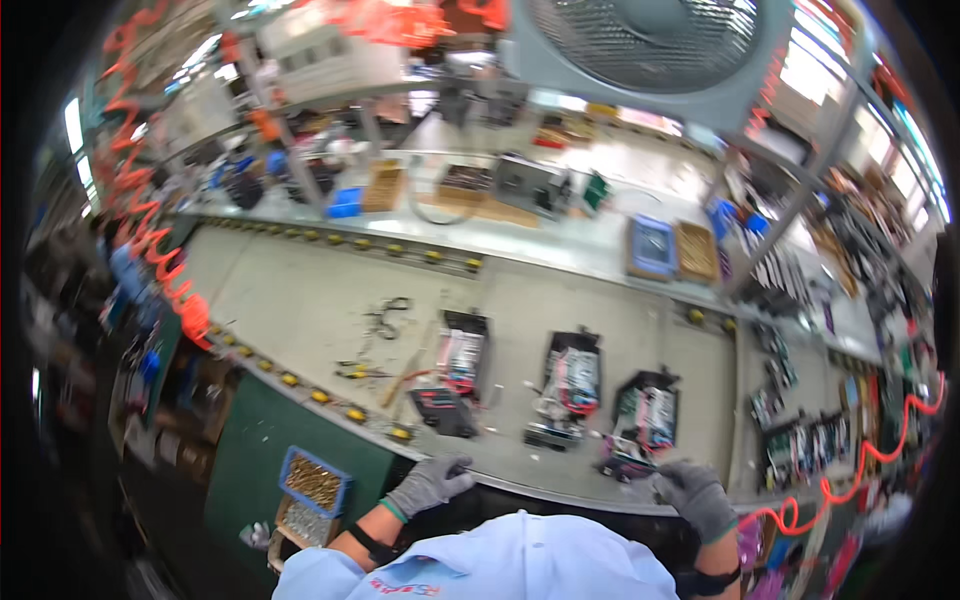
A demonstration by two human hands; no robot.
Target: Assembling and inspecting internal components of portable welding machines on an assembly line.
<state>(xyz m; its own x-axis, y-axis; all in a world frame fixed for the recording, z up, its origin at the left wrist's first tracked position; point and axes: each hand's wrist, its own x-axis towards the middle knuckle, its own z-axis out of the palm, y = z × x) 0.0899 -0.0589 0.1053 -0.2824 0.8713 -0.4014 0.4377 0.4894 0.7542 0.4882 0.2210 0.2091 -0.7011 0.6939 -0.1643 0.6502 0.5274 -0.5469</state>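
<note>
left hand (435, 487): grey-gloved, at the near edge of the desk (640, 310); released, fingers loosely bent; just below and right of the left dark piece.

right hand (697, 497): grey-gloved, at the same edge, fingers bent downward; nearest to the right dark piece (627, 465); blurred, cannot tell whether grasping or touching.

black boxes, three: lie on the desk in front of the body, lids off, electronic parts inside.
- left black box (463, 355): tilted in line; left dark piece (443, 410) just before it, red wires beside.
- middle black box (572, 375): red along its lower end; pale-and-dark piece (553, 432) on its near side.
- right black box (648, 410): closest to the right hand; right dark piece on its near side.

black cables (388, 318): loose on the desk, left of the boxes.

yellow rollers (290, 380): in a row along the left near rail.

blue tray (348, 490): holds brass-coloured screws; on the green desk (270, 430), lower left, beside a carton tray of silvery bits (305, 522).

fan (650, 40): grey, overhead, top of view.

orange cords, coiled: one at left (150, 225), one at right (865, 465).
</note>
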